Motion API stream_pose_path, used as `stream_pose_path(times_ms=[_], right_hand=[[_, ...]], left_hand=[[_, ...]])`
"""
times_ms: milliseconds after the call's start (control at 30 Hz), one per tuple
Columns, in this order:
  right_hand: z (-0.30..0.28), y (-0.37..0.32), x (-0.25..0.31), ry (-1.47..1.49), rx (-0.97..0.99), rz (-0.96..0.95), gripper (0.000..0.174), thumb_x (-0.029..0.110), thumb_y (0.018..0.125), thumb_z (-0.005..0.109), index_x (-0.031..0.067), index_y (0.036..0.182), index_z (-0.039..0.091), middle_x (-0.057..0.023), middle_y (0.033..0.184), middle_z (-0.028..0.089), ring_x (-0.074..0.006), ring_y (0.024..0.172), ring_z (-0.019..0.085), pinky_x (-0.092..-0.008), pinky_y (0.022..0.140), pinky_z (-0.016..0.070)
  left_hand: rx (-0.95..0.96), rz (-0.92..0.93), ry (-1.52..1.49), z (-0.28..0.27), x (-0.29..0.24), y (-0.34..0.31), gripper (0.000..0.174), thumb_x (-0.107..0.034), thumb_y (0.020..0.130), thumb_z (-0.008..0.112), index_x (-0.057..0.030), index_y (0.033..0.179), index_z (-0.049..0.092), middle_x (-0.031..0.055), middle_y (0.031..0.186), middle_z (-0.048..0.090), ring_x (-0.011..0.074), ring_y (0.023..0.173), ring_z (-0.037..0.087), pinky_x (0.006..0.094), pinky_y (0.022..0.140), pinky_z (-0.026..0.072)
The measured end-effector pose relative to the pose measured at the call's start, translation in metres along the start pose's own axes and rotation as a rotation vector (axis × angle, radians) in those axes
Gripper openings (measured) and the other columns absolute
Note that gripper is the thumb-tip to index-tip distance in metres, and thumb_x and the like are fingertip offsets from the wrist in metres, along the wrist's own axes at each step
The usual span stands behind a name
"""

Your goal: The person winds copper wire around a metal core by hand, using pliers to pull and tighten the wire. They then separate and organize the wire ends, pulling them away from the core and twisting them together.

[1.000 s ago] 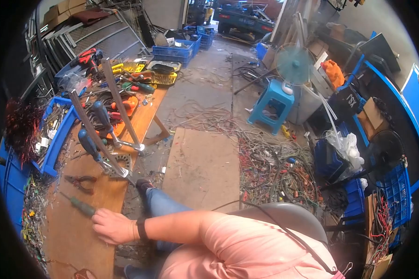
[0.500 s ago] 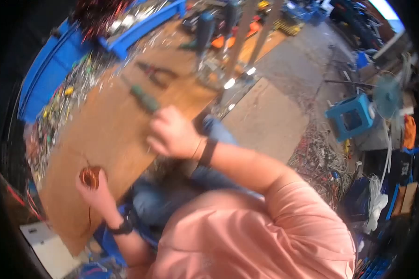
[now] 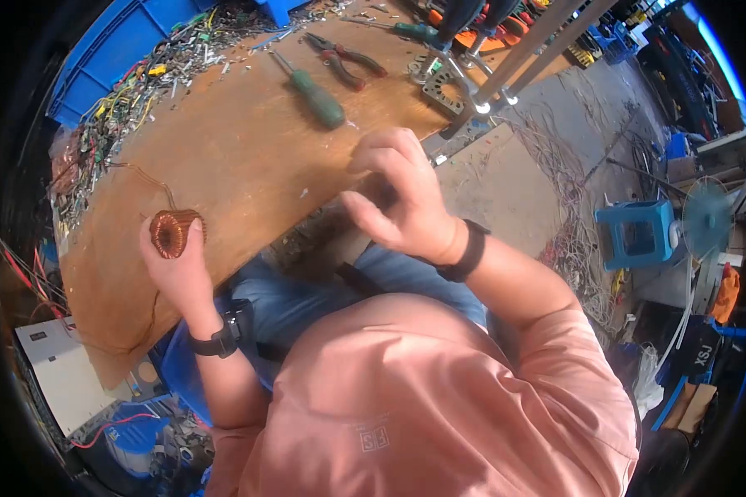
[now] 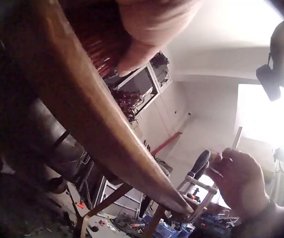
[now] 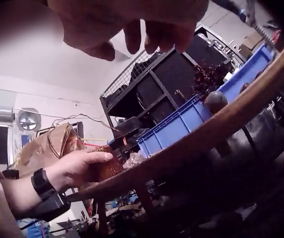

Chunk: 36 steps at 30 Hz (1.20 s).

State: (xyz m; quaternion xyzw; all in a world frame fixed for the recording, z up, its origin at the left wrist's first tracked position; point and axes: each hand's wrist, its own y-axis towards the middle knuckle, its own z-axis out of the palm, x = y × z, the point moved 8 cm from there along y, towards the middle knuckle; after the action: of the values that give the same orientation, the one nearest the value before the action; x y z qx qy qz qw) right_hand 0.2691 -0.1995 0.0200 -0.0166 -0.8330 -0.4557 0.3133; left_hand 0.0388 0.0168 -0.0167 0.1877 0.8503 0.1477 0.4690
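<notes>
A copper-wound coil (image 3: 170, 234) sits at the near left of the wooden table, a wire end running from it. The left hand (image 3: 178, 273) grips it, thumb on one side and fingers on the other; the right wrist view also shows this coil (image 5: 109, 166) held. Over the table's front edge the right hand (image 3: 406, 195) is raised, fingers loosely bent and apart, holding nothing. In the right wrist view its fingers (image 5: 154, 42) hang down free. Beyond it lie a green-handled screwdriver (image 3: 317, 98) and red-handled pliers (image 3: 346, 65), neither touched.
Wire scraps and small parts (image 3: 116, 108) line the table's far left edge beside a blue crate (image 3: 124, 54). Metal posts (image 3: 530, 54) with blue-handled tools (image 3: 460, 21) stand at the far end. A blue stool (image 3: 637, 234) and fan (image 3: 707, 220) are on the right.
The head view has swung toward the near left of the table, bringing the left hand and coil into sight. The right hand has lifted away from the screwdriver's handle end.
</notes>
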Motion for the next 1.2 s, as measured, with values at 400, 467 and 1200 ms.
stream_pose_path(times_ms=[400,467,1200], right_hand=[[-0.022,0.078,0.0,0.158,0.144,0.232,0.017,0.006,0.081,0.068,-0.0012,0.094,0.058,-0.0055,0.091,0.06,-0.0146,0.087,0.059,-0.0292,0.081,0.0485],[-0.001,0.087,0.022,0.069,0.308,0.129,0.02,0.007,0.08,0.068,-0.0008,0.096,0.059,-0.0075,0.091,0.061,-0.018,0.087,0.059,-0.0312,0.08,0.0485],[0.181,0.159,0.151,0.126,0.917,-0.323,0.039,0.035,0.076,0.073,0.0005,0.091,0.065,-0.0174,0.086,0.064,-0.0367,0.089,0.061,-0.0443,0.08,0.0474]], left_hand=[[-0.118,-0.216,-0.483,-0.036,0.02,0.0,0.047,0.0,0.081,0.069,0.0025,0.125,0.052,0.0091,0.116,0.058,0.0187,0.102,0.057,0.0314,0.09,0.0471],[-0.118,-0.292,-0.676,-0.046,0.018,0.004,0.047,-0.003,0.083,0.065,0.0017,0.127,0.051,0.0093,0.116,0.057,0.0201,0.102,0.058,0.0333,0.087,0.0492],[0.055,-0.464,-1.453,-0.104,-0.034,0.048,0.044,-0.029,0.091,0.053,0.0069,0.116,0.054,0.0154,0.11,0.061,0.0257,0.096,0.062,0.0403,0.082,0.0529]])
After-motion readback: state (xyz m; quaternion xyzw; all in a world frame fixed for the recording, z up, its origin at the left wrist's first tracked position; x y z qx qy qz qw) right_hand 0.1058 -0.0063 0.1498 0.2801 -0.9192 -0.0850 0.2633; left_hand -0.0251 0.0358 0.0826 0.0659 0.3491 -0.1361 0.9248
